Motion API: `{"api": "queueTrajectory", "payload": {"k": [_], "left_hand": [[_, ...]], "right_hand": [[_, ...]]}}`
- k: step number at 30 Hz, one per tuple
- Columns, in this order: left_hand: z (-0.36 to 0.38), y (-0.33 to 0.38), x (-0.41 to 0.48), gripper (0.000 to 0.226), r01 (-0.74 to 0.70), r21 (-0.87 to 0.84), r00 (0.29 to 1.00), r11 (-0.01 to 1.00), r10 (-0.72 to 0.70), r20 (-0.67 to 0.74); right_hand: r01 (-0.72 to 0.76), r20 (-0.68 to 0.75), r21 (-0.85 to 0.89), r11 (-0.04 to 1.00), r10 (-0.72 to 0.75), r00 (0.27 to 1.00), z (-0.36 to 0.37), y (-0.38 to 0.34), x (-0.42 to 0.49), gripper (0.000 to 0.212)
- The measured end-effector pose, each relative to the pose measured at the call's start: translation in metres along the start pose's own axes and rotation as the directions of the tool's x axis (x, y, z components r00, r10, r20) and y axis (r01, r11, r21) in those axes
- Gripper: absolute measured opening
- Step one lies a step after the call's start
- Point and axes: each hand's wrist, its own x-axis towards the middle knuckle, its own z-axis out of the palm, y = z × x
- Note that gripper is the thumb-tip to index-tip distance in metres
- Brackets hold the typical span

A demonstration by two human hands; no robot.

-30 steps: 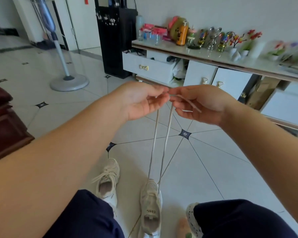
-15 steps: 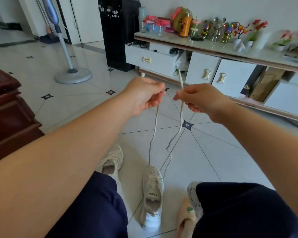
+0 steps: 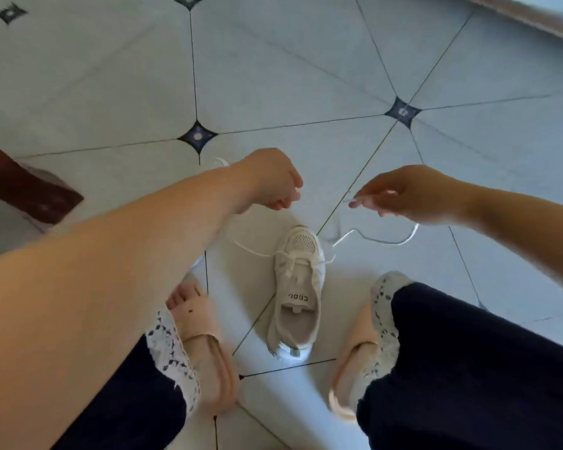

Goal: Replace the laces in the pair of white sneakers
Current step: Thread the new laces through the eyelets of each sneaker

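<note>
Nearest are the knees in dark trousers (image 3: 468, 368) with white lace hems, and each foot sits in a pink slipper: the left slipper (image 3: 205, 345) and the right slipper (image 3: 351, 339). Between them on the tiled floor (image 3: 306, 60) stands one white sneaker (image 3: 298, 287), upright, with its toe pointing away. A white lace (image 3: 387, 241) is threaded through its lower eyelets, and an end runs out to each side.

Above and right of the toe, the right hand (image 3: 413, 193) pinches the lace near its tip, and the slack sags in a curve below. The left hand (image 3: 270, 180) hovers above and to the left of the toe with curled fingers; blur hides whether it grips the other end. A white loop (image 3: 221, 162) peeks past the left wrist. Dark wooden furniture (image 3: 30, 190) sits far left.
</note>
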Motion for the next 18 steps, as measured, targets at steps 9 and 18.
{"api": "queueTrajectory", "payload": {"k": [9, 18], "left_hand": [[0.082, -0.1, 0.055, 0.037, 0.174, 0.188, 0.962, 0.967, -0.207, 0.178], [0.119, -0.133, 0.062, 0.024, 0.241, -0.027, 0.969, 0.97, -0.242, -0.058]], "right_hand": [[-0.148, 0.15, 0.358, 0.922, 0.1, 0.984, 0.135, 0.052, 0.068, 0.004], [-0.127, -0.026, 0.438, 0.89, 0.154, 0.988, 0.185, 0.049, 0.078, 0.022]]}}
